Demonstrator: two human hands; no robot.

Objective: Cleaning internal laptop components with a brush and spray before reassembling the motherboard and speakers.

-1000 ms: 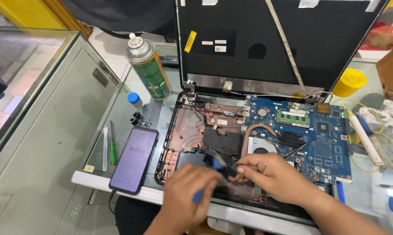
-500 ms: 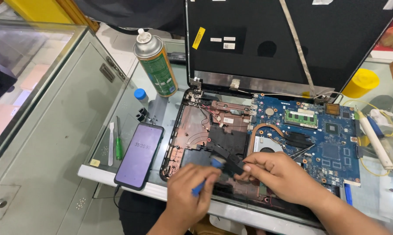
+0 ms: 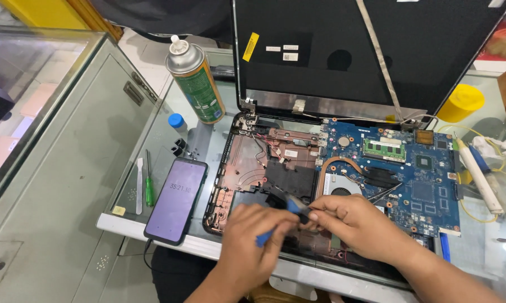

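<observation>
1. Left hand (image 3: 252, 242), at the glass bench's (image 3: 169, 151) near edge, grips a blue-handled tool (image 3: 275, 224).
2. Right hand (image 3: 351, 224) pinches the tool's dark tip over the opened black laptop base (image 3: 253, 168).
3. Farther back: blue motherboard (image 3: 421, 179), green spray can (image 3: 197, 84).

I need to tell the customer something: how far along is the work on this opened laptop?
Done: the laptop base lies uncovered, blue motherboard and fan bare. In hand: the left hand holds a blue-handled tool against a small part the right hand pinches. Left: nothing is closed up yet.
</observation>
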